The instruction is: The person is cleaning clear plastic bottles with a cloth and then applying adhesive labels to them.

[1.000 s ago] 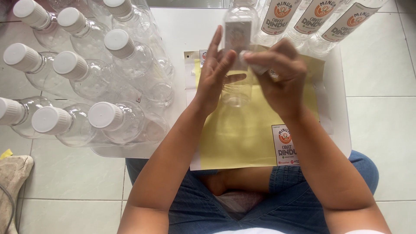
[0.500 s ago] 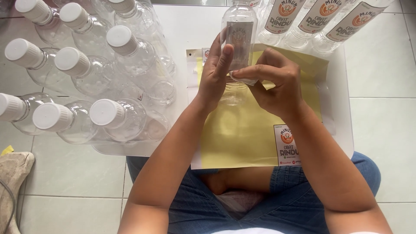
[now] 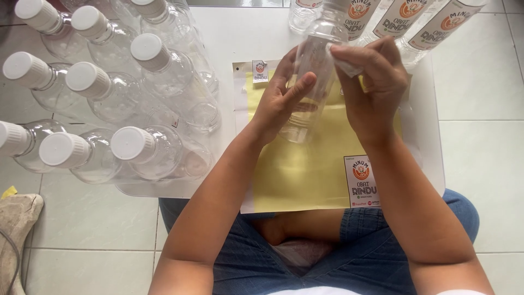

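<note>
My left hand (image 3: 282,97) grips a clear plastic bottle (image 3: 313,76) from its left side, holding it above a yellow sticker backing sheet (image 3: 297,172). My right hand (image 3: 374,87) pinches a white label (image 3: 345,63) against the bottle's right side near its upper part. One white label with an orange emblem (image 3: 361,181) remains on the sheet's lower right, and a smaller sticker (image 3: 260,70) sits at its top left corner.
Several clear empty bottles with white caps (image 3: 134,147) stand on the left of the small white table (image 3: 431,164). Labelled bottles (image 3: 390,19) line the far right edge. A worn cloth (image 3: 16,218) lies on the tiled floor at left.
The bottle has come down and tilted closer to me. My right hand moved from its front to its right side, pressing the label there.
</note>
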